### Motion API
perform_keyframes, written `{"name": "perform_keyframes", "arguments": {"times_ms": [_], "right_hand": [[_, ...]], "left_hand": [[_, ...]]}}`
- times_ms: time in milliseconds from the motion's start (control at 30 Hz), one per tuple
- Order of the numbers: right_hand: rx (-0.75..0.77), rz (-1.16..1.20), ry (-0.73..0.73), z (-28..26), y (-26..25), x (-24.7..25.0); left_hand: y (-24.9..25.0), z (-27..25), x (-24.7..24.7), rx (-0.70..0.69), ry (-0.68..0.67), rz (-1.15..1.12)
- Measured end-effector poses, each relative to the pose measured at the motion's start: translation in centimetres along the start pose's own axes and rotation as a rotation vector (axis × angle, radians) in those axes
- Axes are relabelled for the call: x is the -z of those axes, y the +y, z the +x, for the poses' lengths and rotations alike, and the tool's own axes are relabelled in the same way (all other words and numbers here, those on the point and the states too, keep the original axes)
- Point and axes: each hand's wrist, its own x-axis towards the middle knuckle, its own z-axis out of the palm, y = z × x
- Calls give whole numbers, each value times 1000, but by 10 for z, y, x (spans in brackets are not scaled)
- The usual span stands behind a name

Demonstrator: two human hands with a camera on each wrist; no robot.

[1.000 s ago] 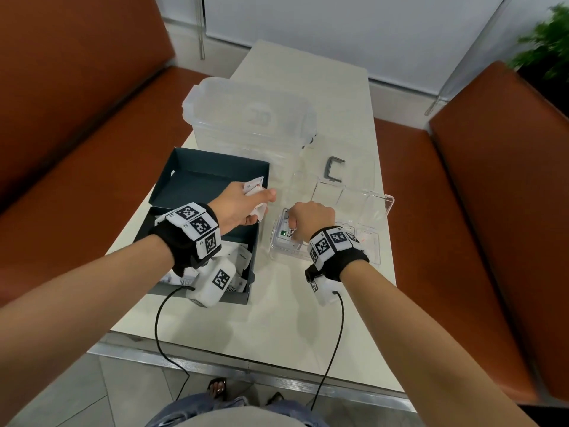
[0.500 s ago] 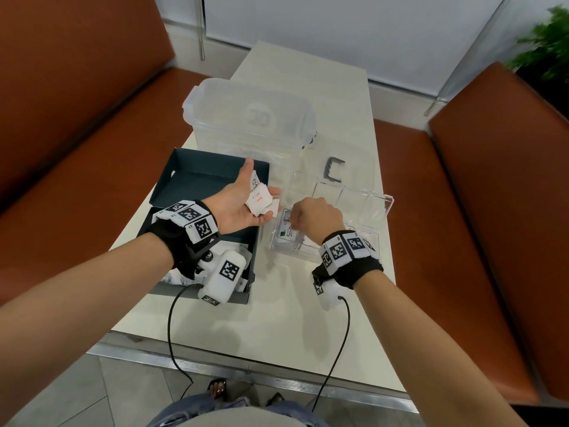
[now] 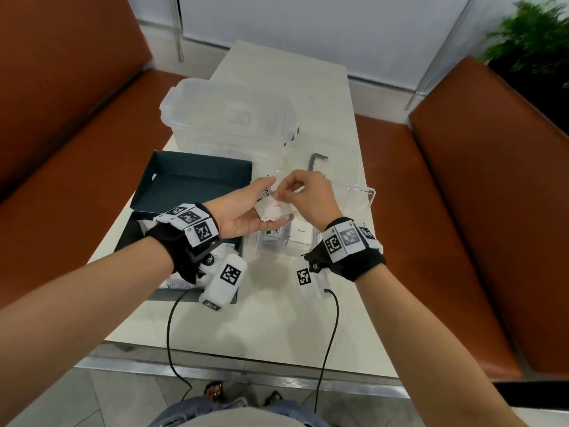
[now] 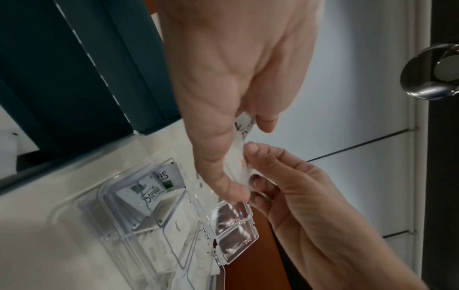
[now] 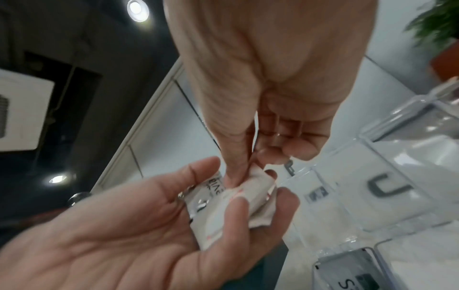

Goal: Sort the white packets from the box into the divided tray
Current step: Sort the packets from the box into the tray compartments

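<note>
At the centre of the head view, the left hand [image 3: 246, 211] lies palm up above the gap between the dark box [image 3: 191, 186] and the clear divided tray [image 3: 366, 198], its fingers loosely curled around a small stack of white packets [image 3: 274, 208]. The right hand [image 3: 311, 198] meets it from the right, thumb and forefinger pinching the top edge of the uppermost packet [image 5: 258, 188], which bears faint red print. Below the hands, the tray's near compartments hold a Stevia packet [image 4: 149, 193] and a plain white sugar packet [image 3: 303, 232]. More packets lie in the box's lower end [image 3: 181, 283]. A lidded translucent container [image 3: 228, 118] stands on the table [image 3: 271, 334] behind.
</note>
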Motion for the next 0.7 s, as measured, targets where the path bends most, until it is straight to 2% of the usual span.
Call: {"name": "perform_keyframes", "arguments": {"times_ms": [267, 467, 533, 700], "right_hand": [[-179, 167, 184, -6, 25, 28], [-253, 378, 209, -15, 33, 42], [-254, 398, 241, -17, 36, 45], [-155, 270, 286, -23, 38, 44]], "left_hand": [[-3, 5, -10, -17, -33, -34], [-5, 11, -16, -86, -33, 83], [-8, 14, -19, -116, -12, 134], [-16, 19, -25, -169, -24, 165]]}}
